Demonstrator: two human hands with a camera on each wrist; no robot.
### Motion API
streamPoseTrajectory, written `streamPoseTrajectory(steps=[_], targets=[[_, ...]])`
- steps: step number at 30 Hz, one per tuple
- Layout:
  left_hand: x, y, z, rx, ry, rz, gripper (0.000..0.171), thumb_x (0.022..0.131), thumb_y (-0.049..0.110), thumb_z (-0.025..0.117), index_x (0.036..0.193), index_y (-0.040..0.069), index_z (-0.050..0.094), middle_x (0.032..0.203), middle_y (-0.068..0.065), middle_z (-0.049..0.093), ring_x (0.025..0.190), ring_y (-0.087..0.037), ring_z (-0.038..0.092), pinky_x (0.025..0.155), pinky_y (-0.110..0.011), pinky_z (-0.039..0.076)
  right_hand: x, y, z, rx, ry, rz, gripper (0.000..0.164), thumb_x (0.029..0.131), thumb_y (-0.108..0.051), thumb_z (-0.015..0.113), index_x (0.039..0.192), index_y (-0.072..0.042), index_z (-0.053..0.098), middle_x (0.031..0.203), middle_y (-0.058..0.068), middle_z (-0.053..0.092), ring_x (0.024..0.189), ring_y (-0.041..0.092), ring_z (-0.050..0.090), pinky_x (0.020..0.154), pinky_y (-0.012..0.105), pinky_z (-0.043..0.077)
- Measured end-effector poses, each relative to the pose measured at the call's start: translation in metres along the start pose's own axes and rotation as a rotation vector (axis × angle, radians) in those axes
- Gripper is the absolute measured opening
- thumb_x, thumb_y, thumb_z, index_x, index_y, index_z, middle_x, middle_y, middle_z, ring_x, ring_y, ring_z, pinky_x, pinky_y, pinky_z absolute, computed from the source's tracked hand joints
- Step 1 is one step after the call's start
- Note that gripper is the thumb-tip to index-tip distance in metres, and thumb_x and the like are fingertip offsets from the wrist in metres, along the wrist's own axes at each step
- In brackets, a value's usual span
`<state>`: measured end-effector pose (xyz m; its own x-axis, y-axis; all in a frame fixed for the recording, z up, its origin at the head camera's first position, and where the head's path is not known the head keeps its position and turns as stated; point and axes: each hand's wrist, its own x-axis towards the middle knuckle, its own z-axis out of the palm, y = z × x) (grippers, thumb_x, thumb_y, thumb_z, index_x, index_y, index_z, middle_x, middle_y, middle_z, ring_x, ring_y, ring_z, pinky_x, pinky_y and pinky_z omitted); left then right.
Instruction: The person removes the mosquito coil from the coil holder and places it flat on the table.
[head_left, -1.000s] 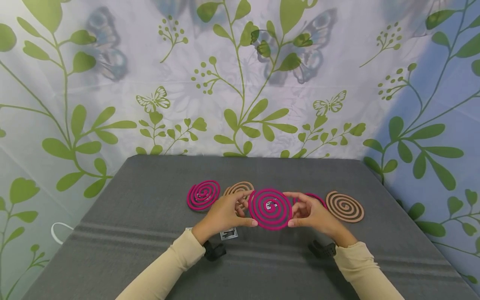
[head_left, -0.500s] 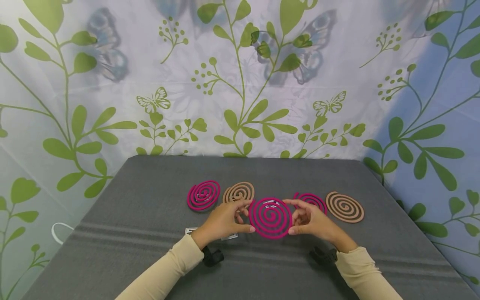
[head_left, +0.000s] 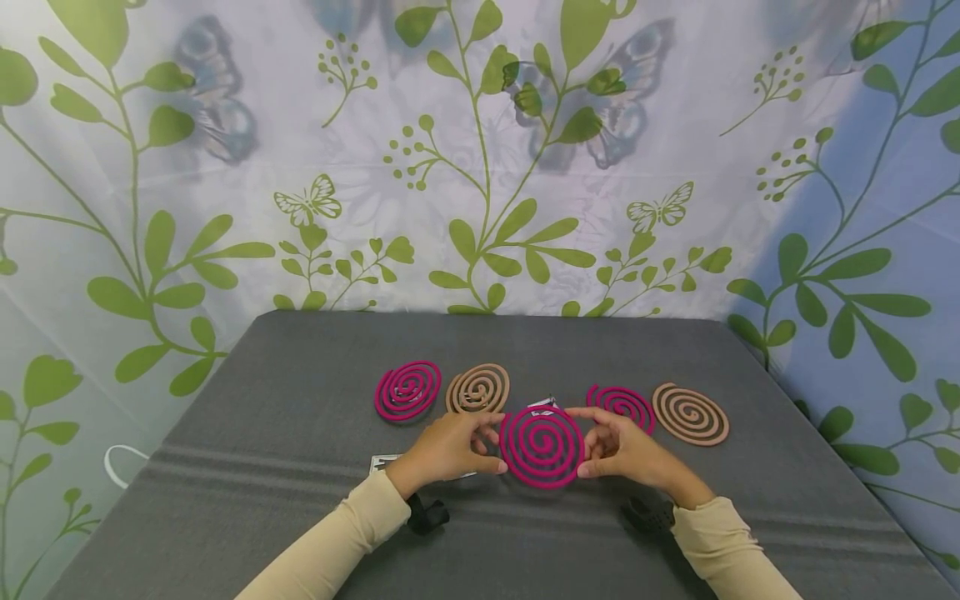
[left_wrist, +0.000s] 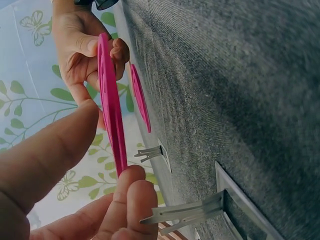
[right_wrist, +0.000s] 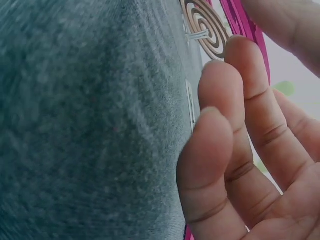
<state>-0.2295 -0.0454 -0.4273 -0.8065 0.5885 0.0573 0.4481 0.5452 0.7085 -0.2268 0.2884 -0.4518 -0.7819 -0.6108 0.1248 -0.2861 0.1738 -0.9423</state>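
Between my hands is a pink mosquito coil, its spiral face toward the head camera. The left hand pinches its left edge with thumb and fingers. On the opposite edge, the right hand grips it the same way. Seen edge-on in the left wrist view, the coil is above the grey cloth. A metal coil stand with upright prongs shows just behind its top edge. Close below the left fingers, another stand has its prongs raised; the left hand partly hides this area in the head view.
On the grey table, a pink coil and a tan coil lie back left. Another pink coil and tan coil lie right. A flat metal stand is beside the left wrist. Patterned curtain hangs behind.
Both hands have lowered the held coil toward the table and nearer the person. The tan coil at left, the pink coil at right and the stand behind now show more.
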Motion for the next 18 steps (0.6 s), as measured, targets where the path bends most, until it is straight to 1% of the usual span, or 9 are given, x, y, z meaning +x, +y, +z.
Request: streamPoseTrajectory(steps=[5,10,18], targets=[[0.0014,0.0004,0.0015,0.005,-0.027,-0.021,0.068,0.088,0.022,0.092,0.148,0.003,0.065,0.109,0.002,0.077,0.091,-0.011,0.070,0.075,-0.027,0.054,-0.0008,-0.0021,0.0007,-0.020,0.001,0.020,0.082,0.087,0.003,0.087,0.151,0.021,0.040,0.086,0.004,0.069,0.070,0.008,0.065,0.063,0.025,0.056],[0.0019,0.0015,0.0021,0.013,-0.051,-0.036,0.066,0.088,0.022,0.092,0.146,0.003,0.067,0.111,-0.001,0.080,0.093,-0.012,0.070,0.080,-0.028,0.055,-0.0020,-0.0027,0.0010,-0.028,-0.012,0.030,0.081,0.087,0.005,0.087,0.150,0.022,0.039,0.085,0.003,0.069,0.069,0.008,0.063,0.062,0.025,0.054],[0.0006,0.0019,0.0031,-0.046,-0.077,-0.045,0.062,0.087,0.016,0.092,0.142,-0.003,0.068,0.111,-0.006,0.080,0.097,-0.019,0.072,0.085,-0.028,0.056,-0.0028,0.0009,0.0007,-0.039,-0.044,0.036,0.079,0.089,0.005,0.084,0.150,0.024,0.038,0.086,0.000,0.071,0.067,0.005,0.062,0.061,0.024,0.053]])
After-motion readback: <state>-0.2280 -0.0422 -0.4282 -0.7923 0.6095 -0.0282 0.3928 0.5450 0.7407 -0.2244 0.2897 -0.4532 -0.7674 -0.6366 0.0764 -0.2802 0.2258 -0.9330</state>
